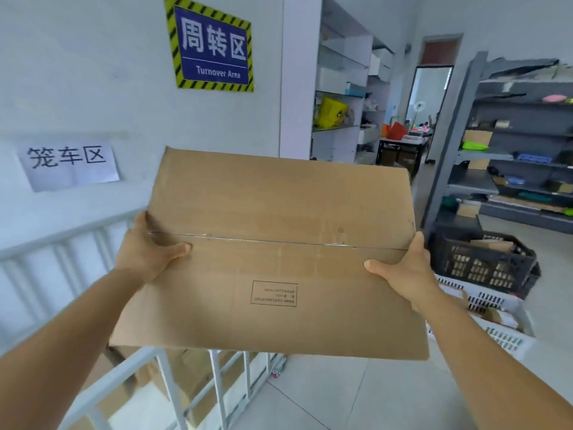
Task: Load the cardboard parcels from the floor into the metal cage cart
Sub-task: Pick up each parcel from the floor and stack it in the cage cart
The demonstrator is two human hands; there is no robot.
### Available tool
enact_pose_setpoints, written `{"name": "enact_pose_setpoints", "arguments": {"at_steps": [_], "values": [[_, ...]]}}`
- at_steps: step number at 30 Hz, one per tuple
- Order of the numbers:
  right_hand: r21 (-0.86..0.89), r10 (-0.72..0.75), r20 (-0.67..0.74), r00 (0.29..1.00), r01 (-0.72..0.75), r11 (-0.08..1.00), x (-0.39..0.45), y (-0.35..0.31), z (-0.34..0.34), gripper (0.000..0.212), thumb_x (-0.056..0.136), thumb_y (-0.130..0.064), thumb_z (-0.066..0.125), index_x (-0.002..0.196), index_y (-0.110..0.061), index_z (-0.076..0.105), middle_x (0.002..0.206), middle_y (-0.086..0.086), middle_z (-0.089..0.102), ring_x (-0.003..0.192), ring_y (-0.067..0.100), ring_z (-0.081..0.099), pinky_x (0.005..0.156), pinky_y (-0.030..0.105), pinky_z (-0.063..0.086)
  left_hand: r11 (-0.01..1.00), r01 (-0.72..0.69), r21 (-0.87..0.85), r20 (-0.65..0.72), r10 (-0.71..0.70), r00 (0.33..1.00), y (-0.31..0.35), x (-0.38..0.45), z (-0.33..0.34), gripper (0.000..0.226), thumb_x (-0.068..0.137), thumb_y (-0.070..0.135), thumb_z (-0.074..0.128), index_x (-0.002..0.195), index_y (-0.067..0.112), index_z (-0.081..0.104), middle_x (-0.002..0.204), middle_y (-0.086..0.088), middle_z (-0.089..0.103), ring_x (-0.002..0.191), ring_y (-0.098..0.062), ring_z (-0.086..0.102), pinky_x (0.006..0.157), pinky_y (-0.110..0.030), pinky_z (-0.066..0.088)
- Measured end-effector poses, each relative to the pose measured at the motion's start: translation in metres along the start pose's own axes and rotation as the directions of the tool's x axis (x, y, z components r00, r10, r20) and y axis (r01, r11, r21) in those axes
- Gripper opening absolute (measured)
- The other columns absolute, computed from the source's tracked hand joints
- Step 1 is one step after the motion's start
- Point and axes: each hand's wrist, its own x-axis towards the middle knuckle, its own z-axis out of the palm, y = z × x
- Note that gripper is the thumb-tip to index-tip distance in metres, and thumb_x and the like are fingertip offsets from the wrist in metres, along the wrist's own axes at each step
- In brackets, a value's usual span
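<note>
Both hands — left hand (145,246), right hand (406,268) — clamped the cardboard parcel (273,259) above the cage cart (161,367); edge-only hold risked slipping.

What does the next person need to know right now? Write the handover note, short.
Left hand: grips the left edge of the cardboard box, thumb on top.
Right hand: grips the right edge the same way.
The box is held up in the air, above the near rail of the metal cage cart.
Done: some brown boxes already lie inside the cart, seen through its bars.
Left: lower this box into the cart. Whether more parcels wait on the floor is out of view; check.
</note>
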Motion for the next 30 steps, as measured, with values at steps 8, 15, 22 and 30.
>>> {"name": "enact_pose_setpoints", "arguments": {"at_steps": [8, 15, 22, 30], "values": [[0.024, -0.18, 0.218, 0.959, 0.179, 0.984, 0.004, -0.079, 0.11, 0.129, 0.066, -0.04, 0.087, 0.155, -0.028, -0.005, 0.16, 0.007, 0.012, 0.144, 0.032, 0.025, 0.114, 0.052, 0.029, 0.983, 0.183, -0.031, -0.26, -0.185, 0.948, -0.073, -0.019, -0.105, 0.087, 0.057, 0.03, 0.091, 0.127, 0.023, 0.041, 0.119, -0.005, 0.058, 0.103, -0.029, 0.057, 0.084, -0.041, 0.05], [0.061, -0.293, 0.412, 0.863, 0.295, 0.954, -0.03, -0.151, 0.223, 0.122, 0.07, -0.041, 0.084, 0.155, -0.025, -0.003, 0.16, 0.007, 0.012, 0.144, 0.033, 0.026, 0.113, 0.052, 0.031, 0.957, 0.284, -0.052, -0.409, -0.28, 0.868, -0.143, -0.027, -0.205, 0.062, 0.062, 0.023, 0.09, 0.101, 0.021, 0.042, 0.084, -0.003, 0.058, 0.084, -0.03, 0.061, 0.065, -0.036, 0.05], [0.049, -0.309, 0.525, 0.793, 0.335, 0.941, -0.066, -0.214, 0.322, 0.123, 0.07, -0.043, 0.083, 0.155, -0.028, -0.005, 0.16, 0.004, 0.012, 0.143, 0.032, 0.025, 0.113, 0.051, 0.03, 0.912, 0.405, -0.066, -0.498, -0.382, 0.779, -0.212, -0.02, -0.279, 0.062, 0.064, 0.025, 0.089, 0.106, 0.017, 0.043, 0.089, -0.004, 0.058, 0.087, -0.031, 0.06, 0.069, -0.038, 0.048], [0.009, -0.286, 0.641, 0.712, 0.366, 0.931, -0.098, -0.247, 0.425, 0.123, 0.067, -0.043, 0.085, 0.154, -0.029, 0.001, 0.159, 0.006, 0.015, 0.14, 0.034, 0.031, 0.11, 0.052, 0.034, 0.84, 0.537, -0.077, -0.524, -0.492, 0.695, -0.28, -0.022, -0.329, 0.098, 0.066, 0.031, 0.088, 0.143, 0.016, 0.031, 0.128, -0.012, 0.054, 0.114, -0.033, 0.054, 0.089, -0.042, 0.047]]}}
